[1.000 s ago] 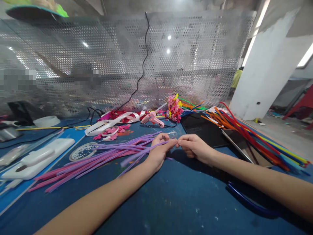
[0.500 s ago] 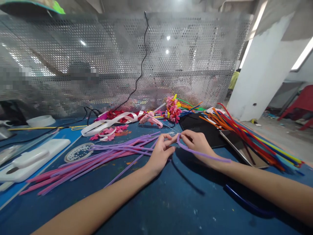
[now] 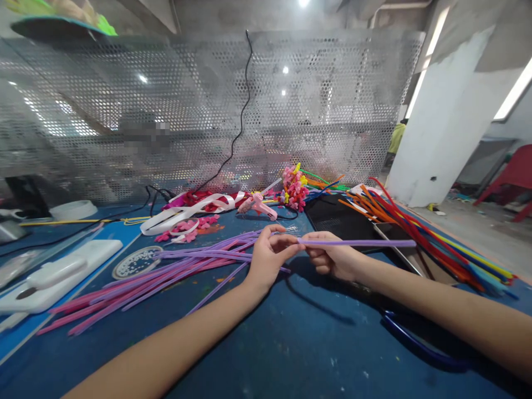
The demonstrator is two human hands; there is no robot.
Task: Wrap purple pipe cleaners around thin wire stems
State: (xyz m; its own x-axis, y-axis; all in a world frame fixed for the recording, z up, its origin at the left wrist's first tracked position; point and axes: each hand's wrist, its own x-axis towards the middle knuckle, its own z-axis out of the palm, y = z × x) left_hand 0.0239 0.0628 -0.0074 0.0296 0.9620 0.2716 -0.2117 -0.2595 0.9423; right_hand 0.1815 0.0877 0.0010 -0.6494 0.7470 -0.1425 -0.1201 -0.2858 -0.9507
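Observation:
A purple pipe cleaner [image 3: 366, 243] stretches almost straight to the right from my fingertips, over my right wrist. My left hand [image 3: 268, 256] pinches its near end between thumb and fingers. My right hand [image 3: 330, 254] pinches the same pipe cleaner close beside, the fingertips of both hands nearly touching. Left of my hands, a loose bundle of purple and pink pipe cleaners [image 3: 166, 271] lies on the blue table [image 3: 266, 354]. Just beyond my fingers is a small cluster of thin shiny wires [image 3: 292, 229].
Behind lie a pink glue gun [image 3: 258, 206], white ribbon [image 3: 183, 213] and pink pipe-cleaner flowers [image 3: 294, 185]. A dish of white beads [image 3: 135, 262] and a white device [image 3: 62, 274] are leftward. Rightward are a phone [image 3: 411, 252], coloured pipe cleaners [image 3: 440, 244] and a dark blue curved object [image 3: 419, 343].
The purple pipe cleaner was curled at my fingertips with its tail slanting down; now it is almost straight and level. My right hand has turned and lowered slightly.

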